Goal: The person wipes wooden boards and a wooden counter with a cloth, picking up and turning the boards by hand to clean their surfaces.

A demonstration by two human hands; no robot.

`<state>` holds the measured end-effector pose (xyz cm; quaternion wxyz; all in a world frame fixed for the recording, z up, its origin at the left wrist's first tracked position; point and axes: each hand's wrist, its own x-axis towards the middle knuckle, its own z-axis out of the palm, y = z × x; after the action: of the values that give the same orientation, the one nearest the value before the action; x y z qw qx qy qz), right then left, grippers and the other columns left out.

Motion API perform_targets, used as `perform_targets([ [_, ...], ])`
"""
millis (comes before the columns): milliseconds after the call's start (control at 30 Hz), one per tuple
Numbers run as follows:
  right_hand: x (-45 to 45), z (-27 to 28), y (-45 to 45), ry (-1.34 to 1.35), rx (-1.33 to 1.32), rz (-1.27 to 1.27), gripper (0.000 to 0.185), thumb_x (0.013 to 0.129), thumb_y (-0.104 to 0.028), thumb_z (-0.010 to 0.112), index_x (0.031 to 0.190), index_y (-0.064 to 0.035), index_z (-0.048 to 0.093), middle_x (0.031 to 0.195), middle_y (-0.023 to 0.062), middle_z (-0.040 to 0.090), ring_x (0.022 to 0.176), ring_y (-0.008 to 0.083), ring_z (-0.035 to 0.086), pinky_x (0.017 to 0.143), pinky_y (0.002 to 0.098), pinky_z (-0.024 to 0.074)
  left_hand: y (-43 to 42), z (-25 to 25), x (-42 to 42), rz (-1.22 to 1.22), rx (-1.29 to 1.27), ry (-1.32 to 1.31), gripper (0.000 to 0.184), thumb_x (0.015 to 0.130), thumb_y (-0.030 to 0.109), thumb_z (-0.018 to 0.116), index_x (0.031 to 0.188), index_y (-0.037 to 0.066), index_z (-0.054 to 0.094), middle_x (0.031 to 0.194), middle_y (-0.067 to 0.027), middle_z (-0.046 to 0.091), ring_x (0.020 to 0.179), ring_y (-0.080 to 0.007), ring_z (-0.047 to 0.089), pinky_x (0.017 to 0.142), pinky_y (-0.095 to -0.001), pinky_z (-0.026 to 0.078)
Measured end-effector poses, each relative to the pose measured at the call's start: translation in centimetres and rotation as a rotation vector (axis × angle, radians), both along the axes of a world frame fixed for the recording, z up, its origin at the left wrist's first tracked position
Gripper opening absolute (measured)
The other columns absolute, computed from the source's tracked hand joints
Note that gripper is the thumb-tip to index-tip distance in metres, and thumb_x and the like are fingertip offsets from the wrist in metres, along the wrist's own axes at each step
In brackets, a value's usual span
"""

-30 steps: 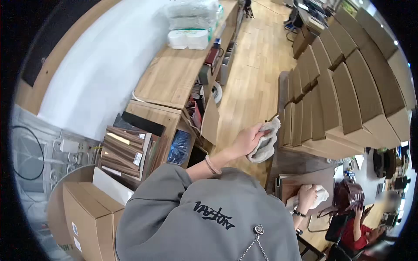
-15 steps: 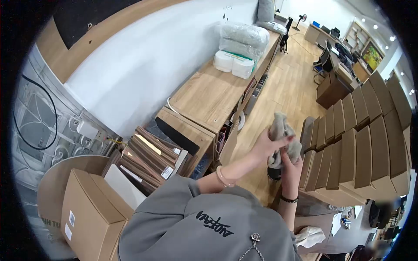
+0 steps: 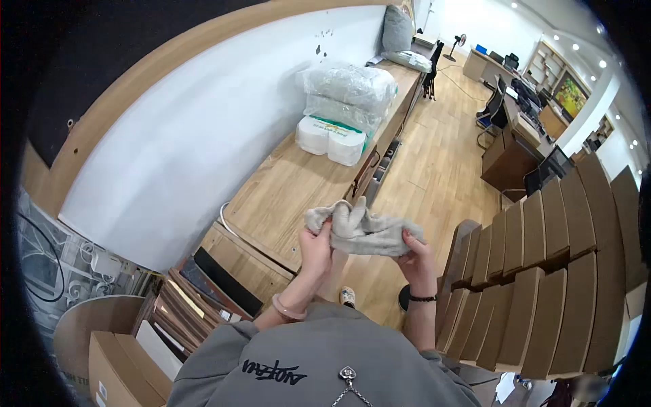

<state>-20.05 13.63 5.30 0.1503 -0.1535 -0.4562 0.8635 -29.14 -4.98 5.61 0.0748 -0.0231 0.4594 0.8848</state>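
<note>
A light grey cloth (image 3: 373, 234), shaped like a knitted glove, is stretched between my two hands in front of my chest. My left hand (image 3: 316, 251) pinches its left end. At its right end, my right hand (image 3: 417, 259) grips the fabric between thumb and fingers. Beyond the cloth lies the wooden cabinet top (image 3: 271, 197), with plastic-wrapped white paper rolls (image 3: 330, 140) standing on it.
Stacked cardboard boxes (image 3: 536, 285) rise on the right. Flat brown panels (image 3: 186, 308) and a carton (image 3: 125, 366) are at the lower left. Wooden floor (image 3: 434, 149) runs between cabinet and desks (image 3: 505, 152). A foot shows below my hands.
My right hand has left the table at the right and joined my left hand at the cloth. Both hands then moved left and spread apart, stretching it. The view has shifted too.
</note>
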Motion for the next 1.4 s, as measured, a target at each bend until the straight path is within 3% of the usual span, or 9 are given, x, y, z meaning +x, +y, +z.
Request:
perform_targets([
  [200,-8.5,-2.5,-0.1,-0.064,-0.695,0.326,0.034,0.092,-0.019,0.060,0.123,-0.0083,0.054,0.119,0.0088,0.059,0.116,0.0245,0.055,0.096,0.0455,0.0465,-0.7,0.5,-5.2,0.127,0.081,-0.056,0.027,0.094,0.013,0.057,0.118,0.001,0.056,0.115,-0.0072,0.061,0.102,-0.0175,0.059,0.086,-0.0327,0.049],
  [433,-16.3,-5.9,-1.2,-0.089,-0.159,0.587,0.034,0.090,-0.018,0.063,0.122,-0.0078,0.054,0.117,0.0053,0.060,0.108,0.0215,0.058,0.087,0.0391,0.0489,-3.5,-1.4,-5.7,0.506,0.195,-0.076,0.042,0.096,0.021,0.054,0.132,0.002,0.045,0.132,-0.0089,0.051,0.117,-0.0205,0.053,0.096,-0.0368,0.045],
  [567,-19.3,-6.3,-2.4,-0.137,-0.279,0.720,0.036,0.088,-0.017,0.065,0.120,-0.0045,0.055,0.115,0.0042,0.061,0.106,0.0205,0.059,0.083,0.0377,0.0498,-3.6,-1.4,-5.4,0.210,-0.495,0.327,0.058,0.092,0.017,0.059,0.141,-0.001,0.034,0.146,-0.0162,0.037,0.135,-0.0293,0.036,0.111,-0.0386,0.028],
  [667,-21.2,-11.0,-3.0,-0.274,0.532,0.746,0.040,0.088,-0.018,0.065,0.123,-0.0018,0.053,0.120,0.0077,0.058,0.109,0.0212,0.057,0.084,0.0410,0.0487,-2.9,-1.9,-4.7,0.030,-1.031,0.499,0.067,0.089,0.018,0.062,0.144,-0.002,0.029,0.151,-0.0206,0.026,0.141,-0.0311,0.026,0.113,-0.0390,0.024],
  [733,-20.5,-9.9,-3.8,-0.086,1.024,0.136,0.049,0.088,-0.023,0.064,0.131,-0.0065,0.049,0.132,0.0143,0.050,0.122,0.0303,0.048,0.095,0.0478,0.0413,-3.0,-4.4,-3.3,-0.084,-1.196,0.314,0.065,0.091,0.026,0.062,0.146,0.008,0.032,0.141,-0.0203,0.043,0.130,-0.0300,0.044,0.105,-0.0359,0.037],
  [867,-19.7,-6.5,-8.1,0.398,1.613,0.463,0.053,0.090,-0.034,0.058,0.138,-0.0163,0.046,0.143,0.0163,0.040,0.132,0.0394,0.033,0.106,0.0512,0.0288,-6.8,-2.0,0.1,-0.281,-0.744,0.085,0.061,0.092,0.026,0.060,0.145,0.010,0.033,0.139,-0.0201,0.047,0.128,-0.0306,0.047,0.104,-0.0351,0.038],
  [1000,-21.1,-9.9,-10.3,0.668,2.046,0.606,0.056,0.091,-0.043,0.051,0.143,-0.0253,0.040,0.151,0.0138,0.030,0.134,0.0441,0.029,0.113,0.0493,0.0188,-10.6,3.6,3.8,-0.432,-0.988,-0.020,0.059,0.093,0.026,0.058,0.144,0.007,0.035,0.136,-0.0219,0.048,0.125,-0.0317,0.049,0.102,-0.0365,0.040],
  [1267,-26.6,-11.6,-19.8,0.673,2.007,0.587,0.053,0.091,-0.038,0.050,0.142,-0.0243,0.041,0.150,0.0070,0.033,0.135,0.0399,0.030,0.112,0.0510,0.0212,-9.3,-7.2,4.2,0.156,-1.346,-0.115,0.074,0.093,0.024,0.056,0.147,-0.004,0.013,0.149,-0.0292,0.020,0.139,-0.0391,0.023,0.112,-0.0395,0.023],
  [1400,-19.9,-10.2,-15.9,0.972,1.875,1.022,0.053,0.090,-0.030,0.053,0.141,-0.0223,0.043,0.150,0.0060,0.034,0.136,0.0362,0.032,0.110,0.0487,0.0260,-11.1,-9.5,5.2,0.175,-1.364,-0.073,0.083,0.092,0.025,0.057,0.147,-0.004,0.003,0.152,-0.0291,0.008,0.143,-0.0406,0.010,0.114,-0.0443,0.017],
])
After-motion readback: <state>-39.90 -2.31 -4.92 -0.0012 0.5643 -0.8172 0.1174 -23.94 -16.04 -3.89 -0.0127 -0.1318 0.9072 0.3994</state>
